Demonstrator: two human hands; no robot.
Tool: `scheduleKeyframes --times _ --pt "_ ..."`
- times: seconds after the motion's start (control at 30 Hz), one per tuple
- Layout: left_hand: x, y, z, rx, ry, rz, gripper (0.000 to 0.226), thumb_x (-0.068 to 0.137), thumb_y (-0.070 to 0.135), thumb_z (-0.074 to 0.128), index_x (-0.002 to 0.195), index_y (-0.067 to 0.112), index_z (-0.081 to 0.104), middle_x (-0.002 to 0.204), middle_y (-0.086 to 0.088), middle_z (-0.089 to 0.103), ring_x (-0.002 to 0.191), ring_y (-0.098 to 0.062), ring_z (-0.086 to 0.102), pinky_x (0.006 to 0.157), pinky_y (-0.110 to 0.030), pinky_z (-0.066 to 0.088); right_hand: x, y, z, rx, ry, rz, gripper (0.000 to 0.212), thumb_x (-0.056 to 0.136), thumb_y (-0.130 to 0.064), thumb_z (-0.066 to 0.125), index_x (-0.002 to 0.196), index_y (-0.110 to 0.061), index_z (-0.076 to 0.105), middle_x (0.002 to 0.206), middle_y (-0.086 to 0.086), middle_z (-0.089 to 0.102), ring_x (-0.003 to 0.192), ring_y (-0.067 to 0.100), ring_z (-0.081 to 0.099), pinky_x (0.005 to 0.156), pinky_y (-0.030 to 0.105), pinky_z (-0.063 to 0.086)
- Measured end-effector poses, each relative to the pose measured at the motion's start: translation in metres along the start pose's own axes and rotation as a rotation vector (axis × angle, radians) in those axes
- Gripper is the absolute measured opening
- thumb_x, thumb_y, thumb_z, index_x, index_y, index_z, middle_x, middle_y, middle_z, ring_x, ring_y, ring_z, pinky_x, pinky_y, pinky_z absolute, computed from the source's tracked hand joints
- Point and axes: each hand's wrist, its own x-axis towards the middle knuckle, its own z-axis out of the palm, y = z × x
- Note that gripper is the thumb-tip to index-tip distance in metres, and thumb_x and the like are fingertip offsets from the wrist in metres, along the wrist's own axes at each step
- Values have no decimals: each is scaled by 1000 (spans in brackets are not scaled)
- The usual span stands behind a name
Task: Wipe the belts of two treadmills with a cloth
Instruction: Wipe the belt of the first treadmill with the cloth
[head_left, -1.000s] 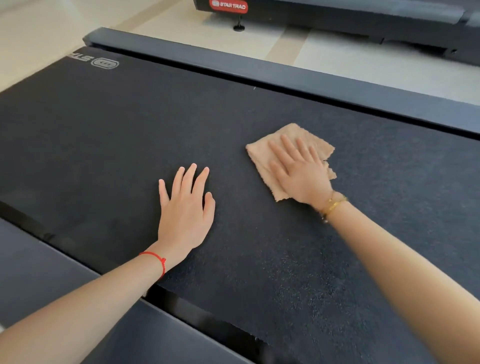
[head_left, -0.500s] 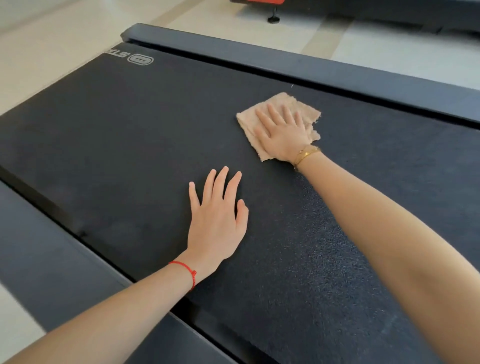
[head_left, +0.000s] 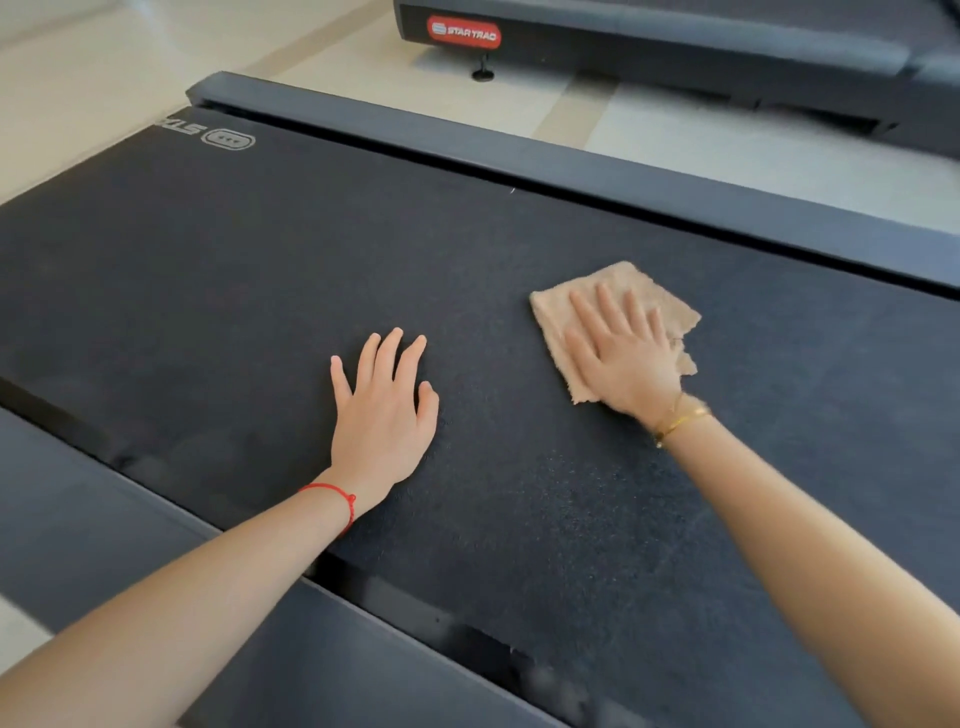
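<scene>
I see the tan cloth (head_left: 615, 317) lying flat on the black treadmill belt (head_left: 260, 291), toward the right of the view and nearer the far side rail (head_left: 571, 166) than the near one. Its far corner stops short of that rail, with a strip of bare belt between them. My right hand (head_left: 626, 353) presses down on the cloth with fingers straight and spread, palm flat; cloth shows beyond the fingertips, to the left of the hand and in a ragged edge on its right. A gold bracelet (head_left: 678, 421) sits at that wrist.

My left hand (head_left: 384, 410) rests flat on the bare belt, fingers extended and slightly apart, holding nothing, well apart from the cloth. A red string bracelet (head_left: 337, 499) circles its wrist.

Open belt stretches wide to the left, up to the printed logo (head_left: 228, 139) near the far left corner, and also to the right of the cloth. The near side rail (head_left: 104, 545) runs diagonally under my left forearm. Beyond the far rail lies pale floor (head_left: 727, 140), then a second treadmill (head_left: 675, 47) with a red Star Trac badge (head_left: 464, 32).
</scene>
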Motion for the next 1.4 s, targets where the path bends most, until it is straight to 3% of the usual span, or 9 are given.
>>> scheduleKeyframes --times 0.1,0.2,0.37,0.53,0.67,0.87,0.97,1.17,1.4 --pt "-1 0 -1 -10 5 -1 54 101 32 33 154 22 29 161 -1 23 151 -21 12 120 -60 8 -57 -30 5 -25 -17 -187 59 100 -56 13 157 -40 12 166 -8 7 153 28 3 122 52 3" --pt "-2 2 -2 -27 9 -1 53 101 31 35 153 22 30 161 -2 24 151 -22 14 120 -60 8 -108 -45 11 -57 -39 -329 57 102 -54 15 157 -41 9 166 -10 3 153 26 -2 123 48 -2" --pt "-6 1 -5 -38 13 11 53 103 30 35 154 23 28 162 -2 23 151 -22 14 121 -57 8 -157 -38 16 -24 -43 -390 54 104 -55 17 155 -46 4 165 -15 -1 153 18 -10 123 42 -7" --pt "-12 -2 -7 -35 -22 10 53 104 32 30 156 24 23 164 -2 19 152 -22 10 122 -54 6 -122 7 1 -31 -18 -134 54 104 -54 17 156 -45 7 165 -13 -1 153 21 -3 124 46 0" --pt "-14 -2 -10 -35 -41 26 53 105 32 30 157 22 22 164 -3 18 152 -24 9 122 -54 7 -89 5 -6 2 -55 99 55 103 -53 14 156 -43 4 166 -11 -5 153 24 -9 122 49 -7" --pt "-14 -11 -16 16 -70 59 53 105 32 34 156 22 25 163 -3 22 151 -23 13 121 -55 12 -128 -75 23 -73 -55 -406 56 104 -49 20 158 -36 9 166 -4 5 153 30 -1 122 52 -2" --pt "-18 -25 -22 33 -87 50 53 104 30 35 156 22 25 162 -3 22 151 -23 14 121 -55 14 -138 -86 29 -17 -44 -509 55 104 -49 21 157 -38 10 166 -7 6 153 28 -2 123 50 -5" --pt "-32 -49 -40 43 -139 3 53 105 30 32 157 23 21 163 -1 20 152 -21 12 122 -50 14 -114 -73 22 11 -47 -525 54 105 -51 21 157 -40 11 166 -10 5 153 21 -2 123 42 -8" --pt "-33 -73 -49 66 -161 -39 53 106 31 28 157 23 19 164 1 18 152 -21 11 122 -49 13 -27 -98 24 -3 -66 -282 55 105 -49 16 158 -36 10 167 -7 1 153 24 -5 123 47 -5"
